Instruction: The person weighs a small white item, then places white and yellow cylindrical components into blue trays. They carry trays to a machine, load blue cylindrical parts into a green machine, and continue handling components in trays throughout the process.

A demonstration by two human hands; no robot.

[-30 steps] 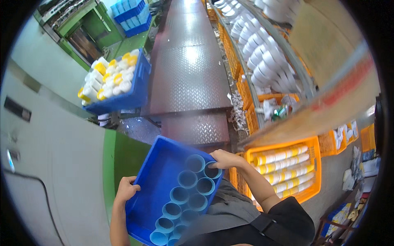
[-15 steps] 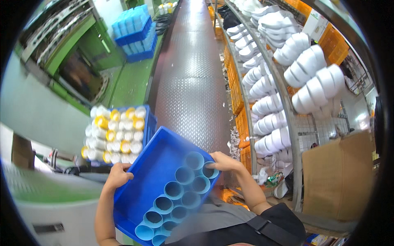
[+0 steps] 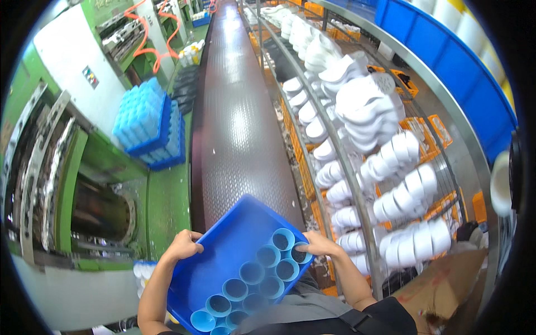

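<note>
A blue plastic tray (image 3: 219,252) is held tilted in front of my body. My left hand (image 3: 186,245) grips its left rim, thumb over the edge. On the opposite side, my right hand (image 3: 319,244) is closed around the right rim, its thumb reaching over a light-blue cup. Two rows of open-topped light-blue cups (image 3: 235,289) stand along the tray's right and near side. Dark insides show in several of them. The tray's left part is bare blue plastic, and the nearest cups are partly hidden by my grey apron.
A textured metal walkway (image 3: 234,134) runs ahead. On its left are green machinery (image 3: 162,206) and stacked blue trays of light-blue cups (image 3: 142,120). A metal rack (image 3: 357,206) holding white curved foam-like pieces (image 3: 399,195) borders the right, with a cardboard box (image 3: 446,285) nearby.
I have moved forward along the walkway with the tray in both hands. The stacked trays appear closer, and the tray of white and yellow containers has slipped mostly out of sight behind my left arm.
</note>
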